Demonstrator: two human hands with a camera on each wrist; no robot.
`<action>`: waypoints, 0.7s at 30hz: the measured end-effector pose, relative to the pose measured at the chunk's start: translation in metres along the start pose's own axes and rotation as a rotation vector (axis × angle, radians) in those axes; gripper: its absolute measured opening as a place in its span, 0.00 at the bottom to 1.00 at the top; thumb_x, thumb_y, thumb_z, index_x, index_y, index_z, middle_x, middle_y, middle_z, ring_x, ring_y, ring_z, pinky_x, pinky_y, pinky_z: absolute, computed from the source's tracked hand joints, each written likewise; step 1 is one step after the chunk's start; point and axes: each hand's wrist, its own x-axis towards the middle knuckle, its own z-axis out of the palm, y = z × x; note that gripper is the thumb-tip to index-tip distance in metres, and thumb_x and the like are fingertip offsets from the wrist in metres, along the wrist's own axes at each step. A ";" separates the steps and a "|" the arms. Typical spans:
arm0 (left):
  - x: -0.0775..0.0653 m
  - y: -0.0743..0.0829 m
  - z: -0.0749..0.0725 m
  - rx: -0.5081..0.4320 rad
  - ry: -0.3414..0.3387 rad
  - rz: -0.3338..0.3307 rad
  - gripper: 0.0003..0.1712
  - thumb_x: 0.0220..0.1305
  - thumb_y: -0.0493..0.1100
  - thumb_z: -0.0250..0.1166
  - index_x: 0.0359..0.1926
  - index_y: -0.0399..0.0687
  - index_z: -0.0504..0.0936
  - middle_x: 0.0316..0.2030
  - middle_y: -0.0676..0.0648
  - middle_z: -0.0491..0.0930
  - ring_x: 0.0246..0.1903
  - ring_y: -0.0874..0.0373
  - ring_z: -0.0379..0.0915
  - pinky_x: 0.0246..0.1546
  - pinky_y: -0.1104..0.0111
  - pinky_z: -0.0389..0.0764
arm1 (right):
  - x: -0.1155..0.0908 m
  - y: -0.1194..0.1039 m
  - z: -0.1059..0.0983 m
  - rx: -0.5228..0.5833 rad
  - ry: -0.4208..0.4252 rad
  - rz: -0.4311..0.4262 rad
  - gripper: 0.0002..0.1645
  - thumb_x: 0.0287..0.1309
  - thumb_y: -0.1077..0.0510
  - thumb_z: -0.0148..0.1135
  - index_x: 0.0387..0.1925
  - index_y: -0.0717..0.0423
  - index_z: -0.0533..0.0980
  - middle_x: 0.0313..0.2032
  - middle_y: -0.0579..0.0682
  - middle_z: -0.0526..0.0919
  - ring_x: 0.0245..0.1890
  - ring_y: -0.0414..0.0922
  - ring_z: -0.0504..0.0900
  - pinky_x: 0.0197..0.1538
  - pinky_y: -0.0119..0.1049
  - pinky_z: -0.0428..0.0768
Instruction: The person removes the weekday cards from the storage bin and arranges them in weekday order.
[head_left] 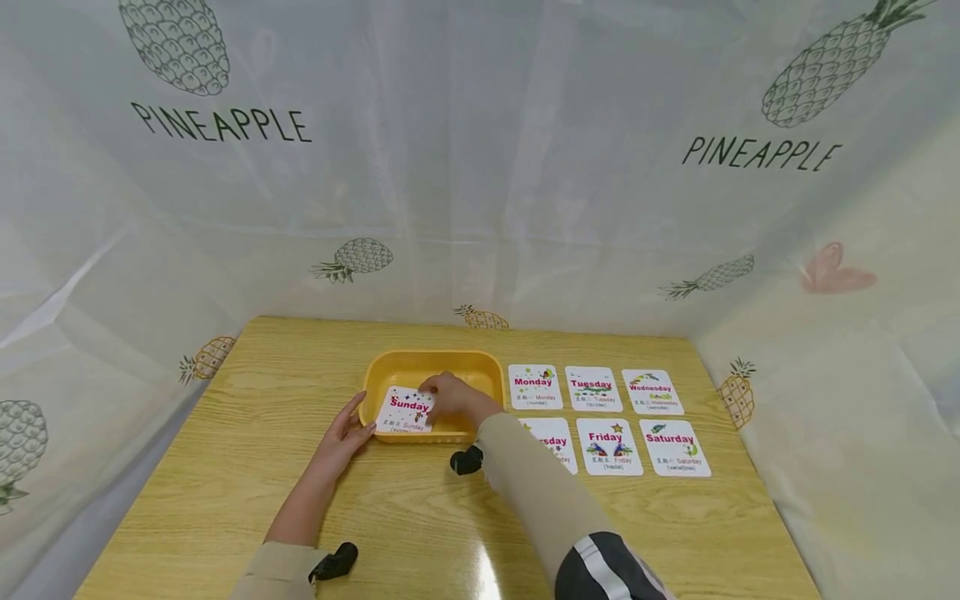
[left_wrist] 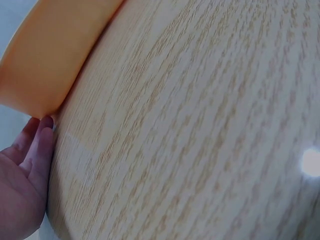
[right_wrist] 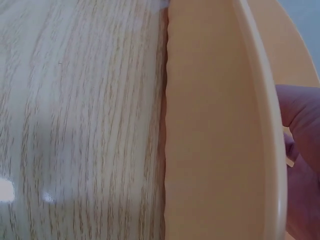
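Note:
In the head view my right hand (head_left: 459, 398) reaches over the front rim of a yellow plastic tray (head_left: 435, 357). Its fingers pinch the right side of a white "Sunday" card (head_left: 403, 410), which leans in the tray's left half. The right wrist view has the right hand (right_wrist: 302, 130) behind the tray wall (right_wrist: 215, 120), the card mostly hidden. My left hand (head_left: 341, 440) rests against the tray's front left corner with fingers extended. Up close, the left hand's fingertips (left_wrist: 46, 122) touch the tray's outer wall (left_wrist: 55, 55).
Right of the tray, two rows of day cards lie on the wooden table (head_left: 405, 517): Monday (head_left: 535, 387), Tuesday (head_left: 594, 390) and Wednesday (head_left: 652, 392) behind, Friday (head_left: 609, 447) and Saturday (head_left: 675, 448) in front. My right sleeve (head_left: 532, 492) partly covers another card (head_left: 552, 437). A pineapple-print curtain surrounds the table.

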 end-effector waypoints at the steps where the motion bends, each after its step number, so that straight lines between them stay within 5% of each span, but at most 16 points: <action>1: 0.000 0.000 0.000 -0.003 0.000 0.000 0.39 0.69 0.41 0.62 0.76 0.58 0.56 0.67 0.34 0.64 0.51 0.58 0.70 0.44 0.68 0.73 | 0.001 0.000 0.001 -0.015 0.002 0.006 0.36 0.46 0.63 0.77 0.60 0.51 0.76 0.55 0.49 0.73 0.52 0.44 0.69 0.60 0.36 0.69; 15: 0.001 -0.002 0.000 -0.040 -0.008 0.028 0.39 0.68 0.38 0.62 0.76 0.54 0.55 0.65 0.32 0.64 0.44 0.67 0.72 0.40 0.71 0.74 | 0.013 0.006 0.010 -0.064 0.057 0.092 0.41 0.45 0.63 0.78 0.63 0.46 0.72 0.67 0.55 0.58 0.60 0.49 0.65 0.55 0.42 0.72; 21: 0.001 0.000 -0.001 -0.046 -0.025 0.033 0.40 0.69 0.38 0.61 0.76 0.55 0.54 0.67 0.32 0.62 0.44 0.69 0.72 0.42 0.70 0.74 | 0.011 0.006 0.008 -0.068 0.063 0.084 0.39 0.45 0.62 0.78 0.61 0.47 0.74 0.62 0.53 0.61 0.56 0.47 0.68 0.54 0.40 0.73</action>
